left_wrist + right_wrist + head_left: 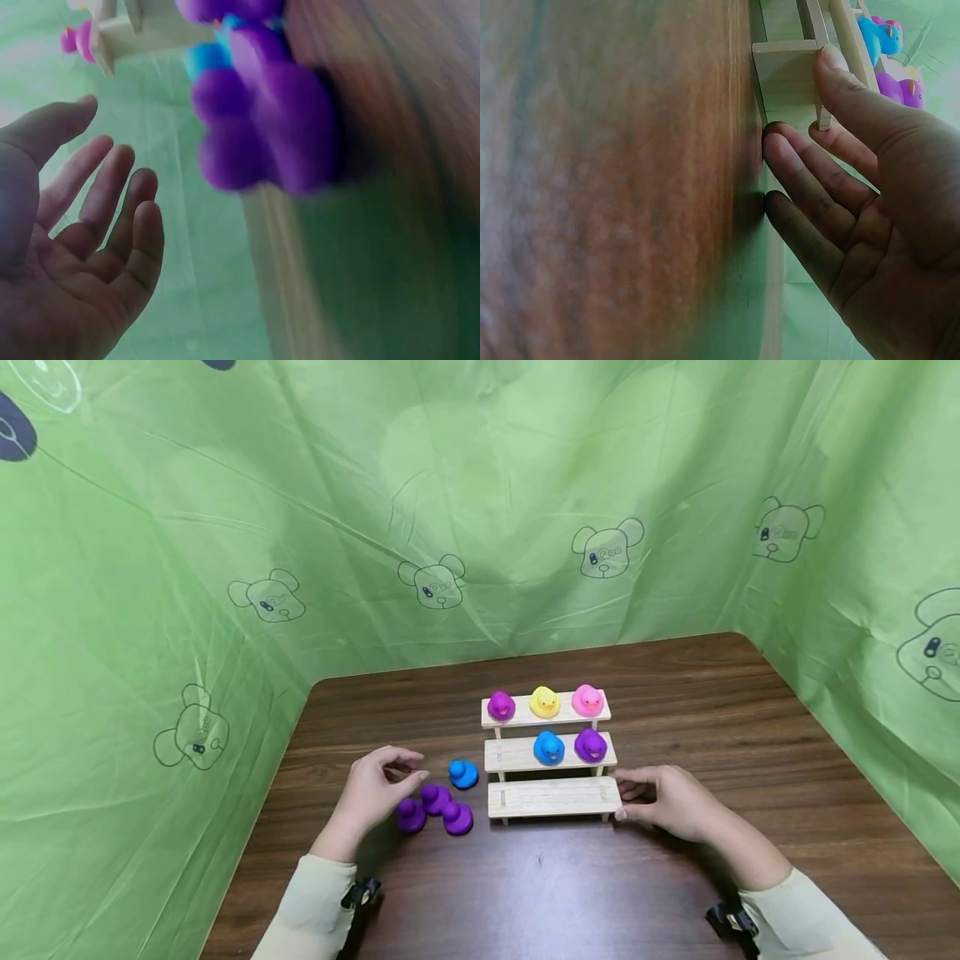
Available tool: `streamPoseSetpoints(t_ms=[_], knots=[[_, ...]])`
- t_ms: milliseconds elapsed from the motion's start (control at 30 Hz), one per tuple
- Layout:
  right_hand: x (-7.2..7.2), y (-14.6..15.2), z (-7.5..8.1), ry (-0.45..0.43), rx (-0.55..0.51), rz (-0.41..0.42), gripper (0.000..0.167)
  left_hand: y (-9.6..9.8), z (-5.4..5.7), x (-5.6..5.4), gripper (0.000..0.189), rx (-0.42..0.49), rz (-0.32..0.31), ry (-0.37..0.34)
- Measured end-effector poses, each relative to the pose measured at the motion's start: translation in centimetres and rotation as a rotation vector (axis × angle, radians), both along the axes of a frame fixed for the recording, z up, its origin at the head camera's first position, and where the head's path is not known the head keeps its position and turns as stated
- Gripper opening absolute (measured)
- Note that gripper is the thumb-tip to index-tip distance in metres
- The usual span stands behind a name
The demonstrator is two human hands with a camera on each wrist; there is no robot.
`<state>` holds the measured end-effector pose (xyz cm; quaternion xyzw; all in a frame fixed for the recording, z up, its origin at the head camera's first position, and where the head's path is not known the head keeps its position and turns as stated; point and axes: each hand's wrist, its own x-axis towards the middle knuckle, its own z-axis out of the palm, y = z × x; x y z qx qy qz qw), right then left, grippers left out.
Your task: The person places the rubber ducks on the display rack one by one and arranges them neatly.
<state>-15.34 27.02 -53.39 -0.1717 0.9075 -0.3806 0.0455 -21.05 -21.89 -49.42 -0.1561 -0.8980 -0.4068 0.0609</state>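
Green curtain (510, 510), creased and printed with cartoon animal heads, encloses the far side and both flanks. Within it stands a wood-grain table (555, 893), dark and somewhat glossy toward the person. On the table rests a pale three-tier wooden stand (555, 799), its long axis running left to right across the person's front, lowest tier nearest the person. The right hand (671, 802) is at the stand's right end, thumb and forefinger lightly gripping the end of the lowest tier. The left hand (378, 789), relaxed with fingers parted and nothing held, hovers left of the stand. Three loose purple ducks (435, 799) lie clustered just to its right and slightly nearer the person; one loose blue duck (463, 774) lies farther right, beyond its fingertips and near the stand's left end. The left hand is thus nearer to these four, the stand separating them from the right. The top tier bears a purple duck (501, 706), a yellow duck (544, 702) and a pink duck (588, 701); the middle tier, a blue-and-purple pair (550, 747).
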Motion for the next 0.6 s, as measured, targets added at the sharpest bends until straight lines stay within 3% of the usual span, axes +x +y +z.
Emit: streamPoseSetpoints(t_ms=[200, 400, 600], knots=[[0.0, -0.1, 0.2, -0.003, 0.010, -0.002, 0.064, -2.8, -1.6, 0.4, 0.030, -0.009, -0.024, -0.103], [0.0, -0.1, 0.2, -0.002, 0.010, 0.002, 0.065, -4.1, -2.5, 1.0, 0.037, -0.043, -0.077, -0.199], [0.0, -0.1, 0.2, 0.002, 0.008, 0.006, 0.064, -4.4, -3.0, 1.4, 0.034, -0.091, -0.113, -0.207]])
